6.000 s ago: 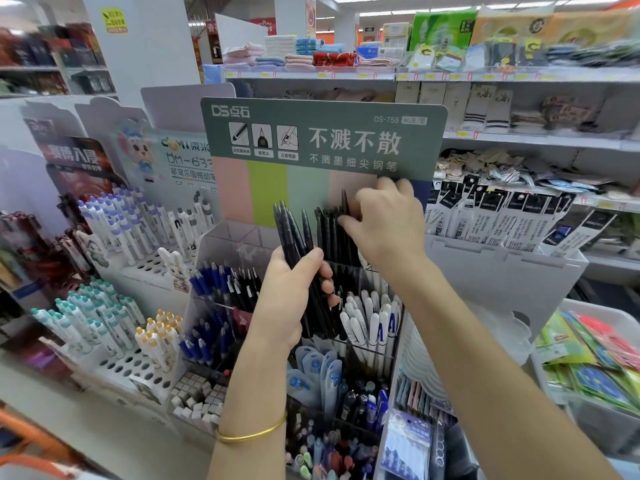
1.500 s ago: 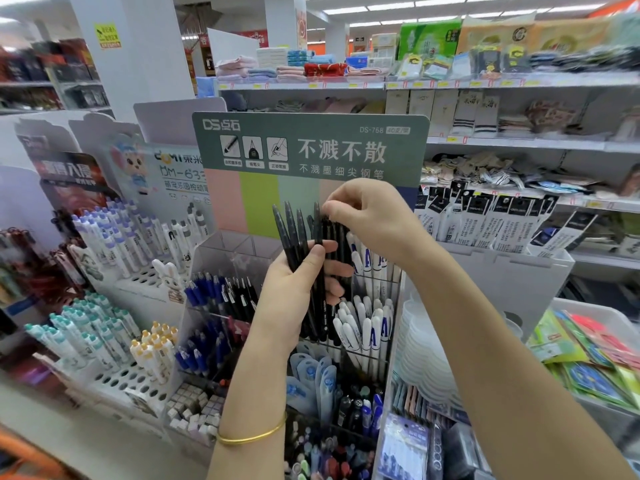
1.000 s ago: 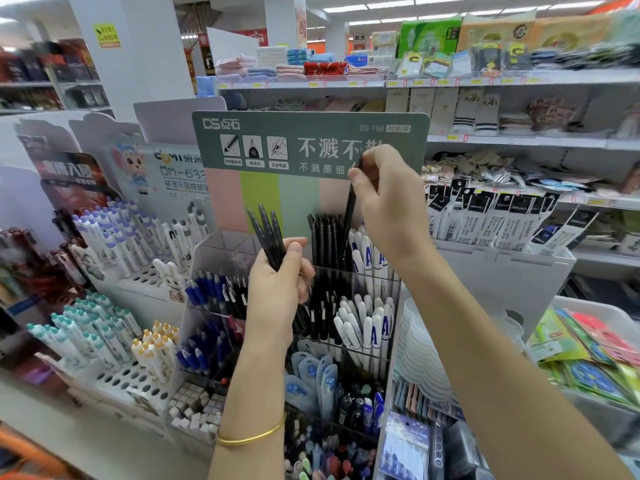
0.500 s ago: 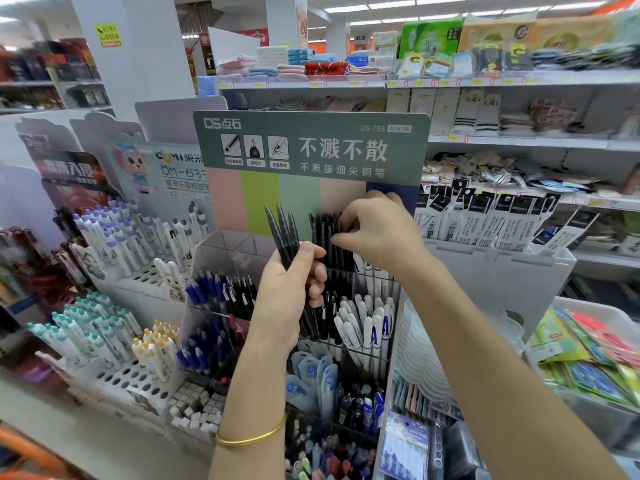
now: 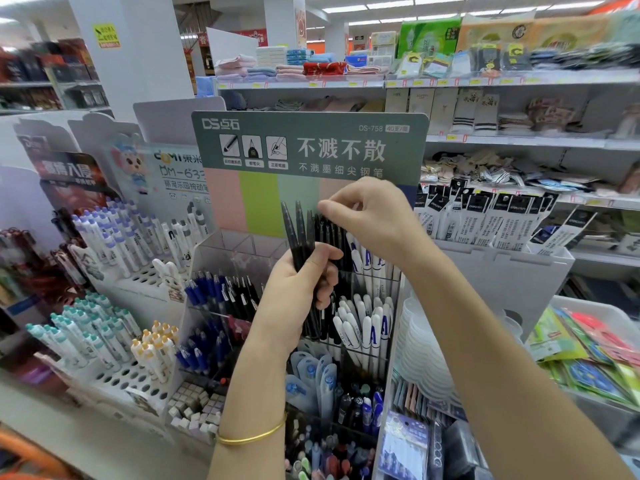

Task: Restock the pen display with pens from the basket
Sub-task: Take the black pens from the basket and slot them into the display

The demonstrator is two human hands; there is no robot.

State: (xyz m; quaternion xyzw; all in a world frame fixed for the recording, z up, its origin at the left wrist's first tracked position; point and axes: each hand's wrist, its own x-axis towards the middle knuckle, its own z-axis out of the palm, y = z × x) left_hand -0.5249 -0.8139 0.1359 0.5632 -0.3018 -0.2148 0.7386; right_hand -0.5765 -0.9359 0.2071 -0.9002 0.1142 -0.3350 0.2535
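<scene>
While the left hand [image 5: 301,282] curls its fingers round a bundle of black pens [image 5: 294,230], held upright before the pen display [image 5: 225,254], the right hand [image 5: 370,220] hovers just above and to the right, thumb and fingertips drawn together at the pen tops; whether they pinch one I cannot tell; the black row [image 5: 334,237] stands just behind the bundle, nearer the right hand; the next pen probably goes in straight down, along its own length.
</scene>
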